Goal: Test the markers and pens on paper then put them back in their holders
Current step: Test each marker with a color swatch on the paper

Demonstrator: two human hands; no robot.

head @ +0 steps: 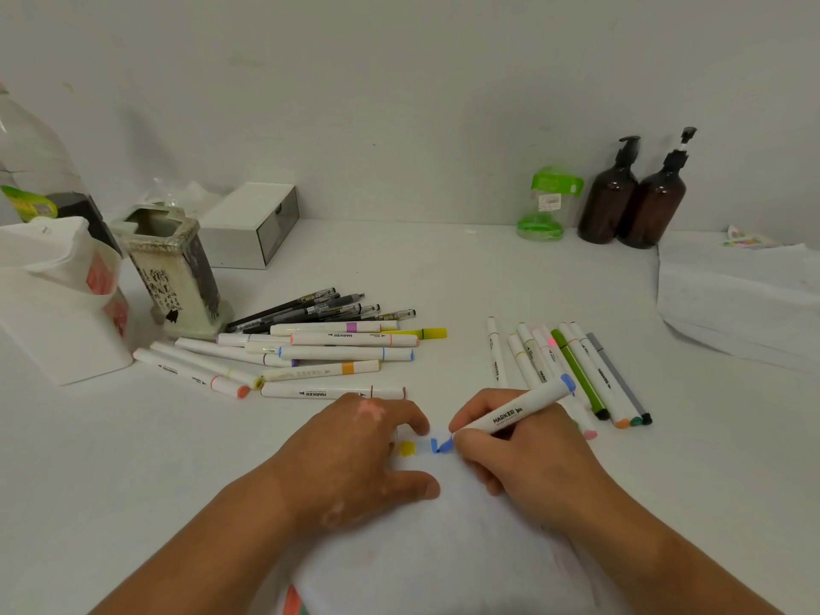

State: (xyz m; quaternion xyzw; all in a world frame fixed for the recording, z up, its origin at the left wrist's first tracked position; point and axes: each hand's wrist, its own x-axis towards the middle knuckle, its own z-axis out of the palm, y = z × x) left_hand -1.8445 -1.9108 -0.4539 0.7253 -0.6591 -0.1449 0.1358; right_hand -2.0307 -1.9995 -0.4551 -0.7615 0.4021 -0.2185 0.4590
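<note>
Blue marker (514, 412), "MARKER" lettering, in right hand (523, 463)

Right hand (514, 459) gripping blue marker (510, 415), left hand (359, 454) flat on paper (443, 548)

The blue marker (517, 412) near the middle is showing a smooth white plastic barrel with a faint sheen. The paper (443, 548) under it is looking matt and white. At far right, two brown bottles (610, 201) are gleaming, glossy dark plastic or glass, I cannot tell which; the clear jar (541, 217) beside them is shining under a glossy green plastic lid (557, 182). At left, the pen holder (173, 268) is looking like worn, rough-glazed ceramic, and the white holder (57, 312) like smooth matt plastic.
</note>
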